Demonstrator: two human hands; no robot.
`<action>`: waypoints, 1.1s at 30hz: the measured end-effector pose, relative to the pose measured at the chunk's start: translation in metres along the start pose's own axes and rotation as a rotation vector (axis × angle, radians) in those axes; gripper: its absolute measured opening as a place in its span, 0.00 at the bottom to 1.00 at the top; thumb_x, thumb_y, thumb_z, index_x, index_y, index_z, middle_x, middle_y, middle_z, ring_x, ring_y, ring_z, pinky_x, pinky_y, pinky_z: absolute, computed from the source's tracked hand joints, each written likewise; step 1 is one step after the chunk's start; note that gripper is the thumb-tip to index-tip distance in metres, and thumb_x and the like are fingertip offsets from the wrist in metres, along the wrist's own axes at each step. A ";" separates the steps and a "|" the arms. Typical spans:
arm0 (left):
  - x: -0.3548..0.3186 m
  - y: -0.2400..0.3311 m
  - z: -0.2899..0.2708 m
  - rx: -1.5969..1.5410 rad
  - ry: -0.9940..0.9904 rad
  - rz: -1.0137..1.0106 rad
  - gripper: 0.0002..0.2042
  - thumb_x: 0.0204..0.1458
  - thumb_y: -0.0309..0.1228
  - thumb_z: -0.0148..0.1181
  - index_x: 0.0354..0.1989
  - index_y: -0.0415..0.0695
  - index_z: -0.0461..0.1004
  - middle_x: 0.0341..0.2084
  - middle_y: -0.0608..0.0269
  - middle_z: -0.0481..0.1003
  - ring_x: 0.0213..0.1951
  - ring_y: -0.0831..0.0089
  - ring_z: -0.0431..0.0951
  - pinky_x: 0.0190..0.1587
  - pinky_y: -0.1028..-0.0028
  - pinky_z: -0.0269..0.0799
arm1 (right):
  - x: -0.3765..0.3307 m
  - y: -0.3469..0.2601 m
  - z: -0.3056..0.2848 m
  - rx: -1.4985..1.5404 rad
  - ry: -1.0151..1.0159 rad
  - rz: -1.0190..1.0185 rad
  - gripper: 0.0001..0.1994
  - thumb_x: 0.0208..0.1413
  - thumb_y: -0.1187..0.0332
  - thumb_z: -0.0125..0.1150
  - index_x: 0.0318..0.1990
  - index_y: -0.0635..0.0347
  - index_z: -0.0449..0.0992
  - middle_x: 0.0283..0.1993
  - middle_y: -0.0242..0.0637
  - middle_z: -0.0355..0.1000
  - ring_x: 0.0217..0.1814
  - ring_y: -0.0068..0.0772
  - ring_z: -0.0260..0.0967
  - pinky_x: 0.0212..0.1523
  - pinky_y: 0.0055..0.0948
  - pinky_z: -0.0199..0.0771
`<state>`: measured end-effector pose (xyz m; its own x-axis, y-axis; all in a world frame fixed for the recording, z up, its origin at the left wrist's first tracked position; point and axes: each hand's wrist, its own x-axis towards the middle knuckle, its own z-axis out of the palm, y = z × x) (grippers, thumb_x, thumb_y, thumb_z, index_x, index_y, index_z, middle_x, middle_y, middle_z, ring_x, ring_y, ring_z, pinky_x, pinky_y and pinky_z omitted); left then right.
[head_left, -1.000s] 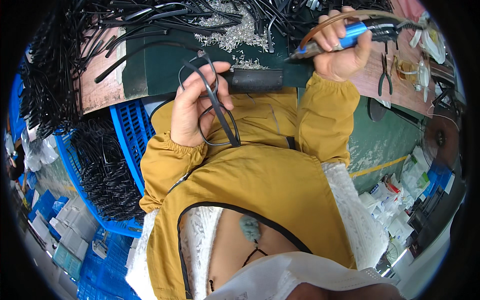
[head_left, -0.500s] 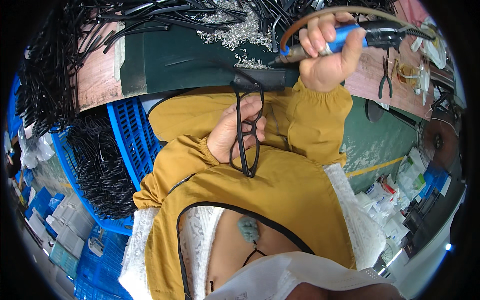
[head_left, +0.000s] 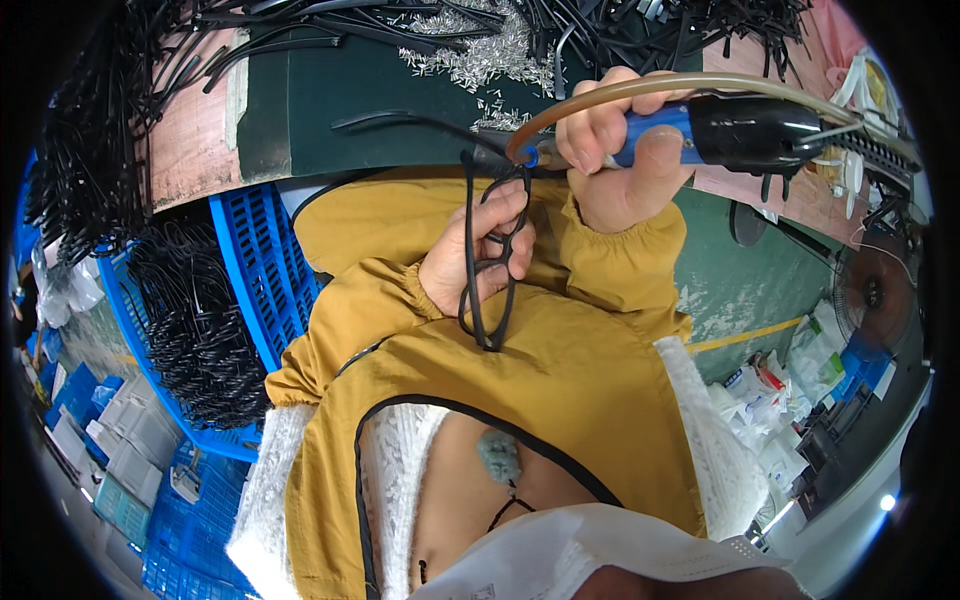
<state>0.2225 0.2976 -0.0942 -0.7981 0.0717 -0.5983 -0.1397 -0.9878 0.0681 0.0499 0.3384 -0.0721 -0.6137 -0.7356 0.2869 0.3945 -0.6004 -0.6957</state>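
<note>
My left hand (head_left: 480,245) is closed around a black eyeglass frame (head_left: 470,205), held upright over my lap near the table's edge. One black temple arm (head_left: 395,117) of it stretches left over the dark green mat. In my right hand (head_left: 625,160) is a blue and black electric screwdriver (head_left: 750,130) with a brownish hose (head_left: 680,82) curving over it. The driver's tip meets the top of the frame by the hinge; the exact contact is hidden. Behind them, a dark block (head_left: 490,150) at the mat's edge is partly covered.
Small silver screws (head_left: 475,60) lie heaped on the green mat (head_left: 350,80). Loose black temple arms (head_left: 680,40) are piled at the back, more (head_left: 90,130) at the left. A blue basket (head_left: 265,265) beside my lap holds black frames (head_left: 190,330). A fan (head_left: 872,292) stands at right.
My right hand has brought the screwdriver left and down from the screws to the top of the eyeglass frame. My left hand has barely moved, with the frame turned slightly.
</note>
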 end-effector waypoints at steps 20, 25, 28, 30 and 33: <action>-0.023 0.044 0.007 0.277 -0.074 0.712 0.29 0.54 0.33 0.50 0.65 0.29 0.67 0.38 0.60 0.74 0.45 0.66 0.78 0.47 0.74 0.74 | 0.054 0.005 -0.041 0.000 0.071 -0.043 0.16 0.69 0.48 0.55 0.46 0.50 0.73 0.29 0.26 0.65 0.22 0.19 0.59 0.20 0.18 0.57; 0.000 0.012 0.026 0.868 0.118 1.361 0.16 0.53 0.09 0.53 0.48 0.38 0.71 0.46 0.57 0.71 0.48 0.68 0.76 0.53 0.72 0.71 | 0.035 -0.005 -0.030 0.152 -0.005 0.085 0.18 0.69 0.45 0.53 0.46 0.49 0.73 0.29 0.25 0.64 0.22 0.15 0.58 0.21 0.17 0.57; 0.005 0.001 0.018 1.048 0.177 1.395 0.15 0.55 0.09 0.53 0.47 0.39 0.72 0.45 0.52 0.71 0.48 0.61 0.77 0.53 0.69 0.72 | 0.044 0.002 -0.026 0.164 -0.142 0.077 0.16 0.70 0.52 0.55 0.53 0.52 0.70 0.28 0.28 0.63 0.20 0.21 0.57 0.18 0.21 0.56; 0.002 -0.003 0.009 1.043 0.218 1.333 0.11 0.58 0.14 0.56 0.47 0.39 0.73 0.47 0.50 0.72 0.51 0.59 0.78 0.54 0.67 0.74 | 0.048 0.003 -0.029 0.062 -0.183 0.078 0.17 0.70 0.52 0.56 0.56 0.51 0.69 0.28 0.29 0.63 0.20 0.22 0.58 0.19 0.22 0.57; -0.008 -0.010 0.000 1.117 0.210 1.159 0.09 0.61 0.17 0.56 0.49 0.38 0.75 0.58 0.43 0.73 0.54 0.55 0.79 0.57 0.67 0.73 | 0.050 0.001 -0.037 0.133 -0.162 0.099 0.17 0.69 0.52 0.56 0.56 0.51 0.70 0.28 0.29 0.64 0.20 0.23 0.59 0.20 0.22 0.57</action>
<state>0.2301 0.3064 -0.0897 -0.6961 -0.7113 0.0976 0.0395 0.0977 0.9944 -0.0053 0.3129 -0.0831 -0.4537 -0.8275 0.3308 0.5410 -0.5507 -0.6356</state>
